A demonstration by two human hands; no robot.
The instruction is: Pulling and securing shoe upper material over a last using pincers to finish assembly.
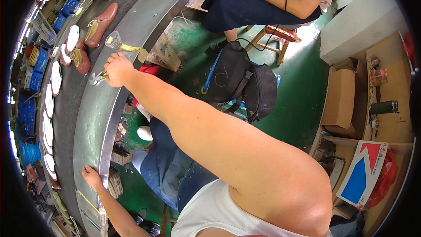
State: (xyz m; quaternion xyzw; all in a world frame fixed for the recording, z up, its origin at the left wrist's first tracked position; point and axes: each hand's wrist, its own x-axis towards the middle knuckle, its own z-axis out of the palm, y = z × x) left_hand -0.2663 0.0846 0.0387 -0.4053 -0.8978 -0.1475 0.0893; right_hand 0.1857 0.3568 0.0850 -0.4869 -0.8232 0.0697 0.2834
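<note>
My right hand (118,69) reaches out over the grey metal bench (90,118) with its fingers closed round a hand tool (96,78). The tool has a curved silver head; its exact kind is unclear, and the grip is hidden by my fingers. Just beyond this hand stand a clear plastic cup (113,40) and a glue-crusted brush (130,48), its wide end at the bench edge. My left hand (91,177) rests at the bench's near edge, fingers curled round a small dark thing I cannot make out.
Brown leather shoes (101,24) and a row of white soles (48,127) lie on the dark belt (68,118) beyond the bench. Black bags (241,79) sit on a seat to the right. Another person (263,4) sits further up. Shelves hold a cardboard box (340,98).
</note>
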